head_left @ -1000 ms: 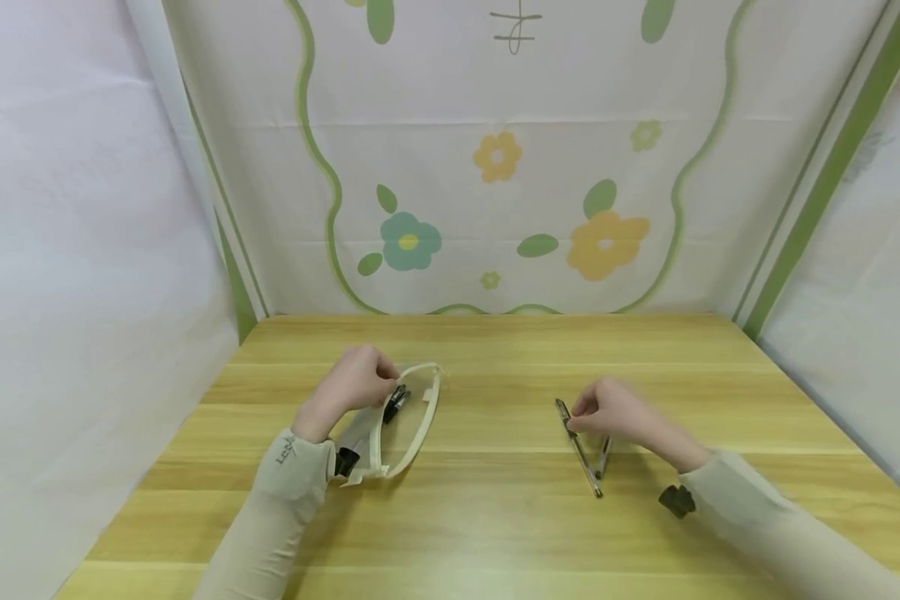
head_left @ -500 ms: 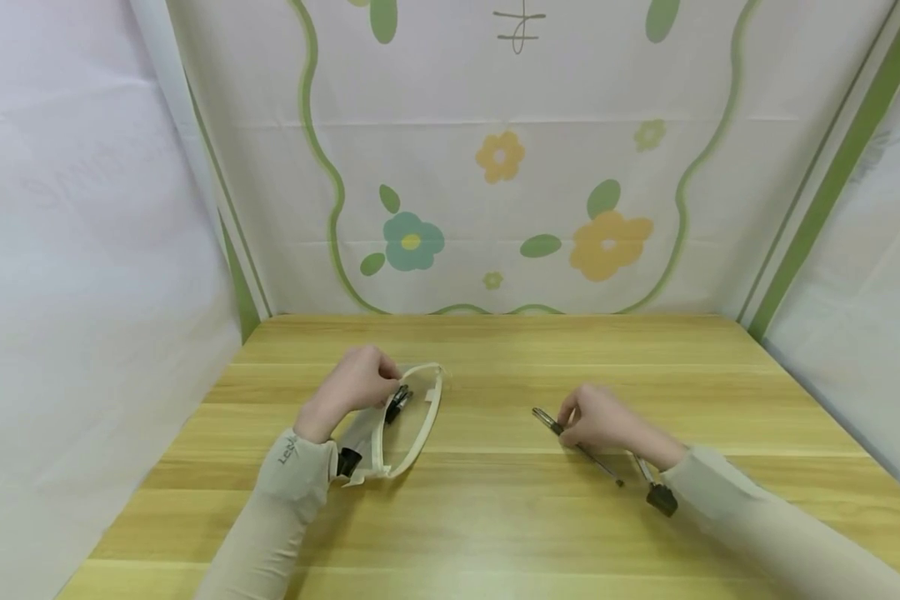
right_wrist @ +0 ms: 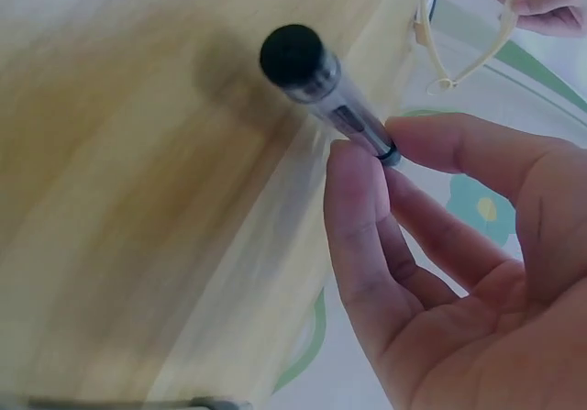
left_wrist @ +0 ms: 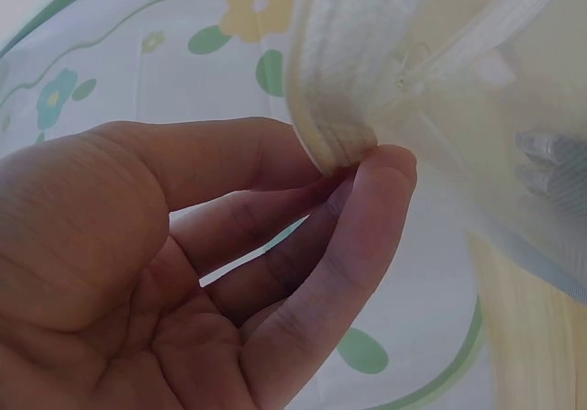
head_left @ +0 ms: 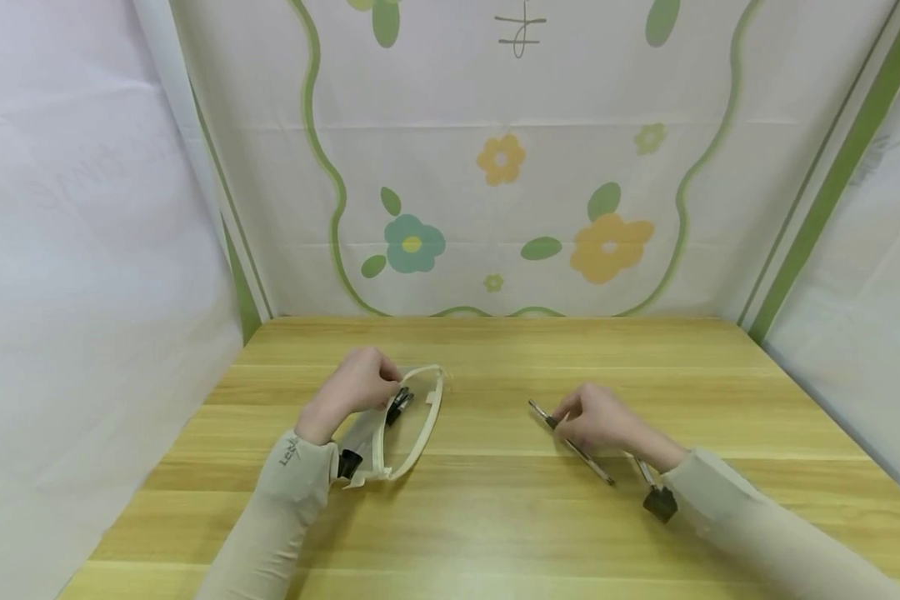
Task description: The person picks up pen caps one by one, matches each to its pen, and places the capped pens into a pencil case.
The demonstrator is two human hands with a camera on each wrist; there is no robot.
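Note:
My left hand (head_left: 356,387) pinches the edge of a translucent, cream-rimmed zip pouch (head_left: 425,433) between thumb and fingertip. The pouch gapes toward the right, and dark pens (head_left: 399,406) show inside it; their number is hard to make out. At the right of the table, my right hand (head_left: 600,421) pinches a clear-barrelled pen with black ends (head_left: 588,462) near its middle. That pen slants away to the upper left, and the right wrist view shows its black end (right_wrist: 292,57) toward the camera. A second pen (head_left: 643,471) lies by my right wrist, partly hidden.
The wood-grain table (head_left: 450,533) stretches between both hands. A floral curtain (head_left: 502,217) rises at its back edge, with white sheets (head_left: 90,292) along the sides. A black wrist device (head_left: 660,504) hangs under the right sleeve.
My right hand has taken hold of the pen, lifted it off the table and carried it slightly left, its slant changing. My left hand and the pouch have stayed in place.

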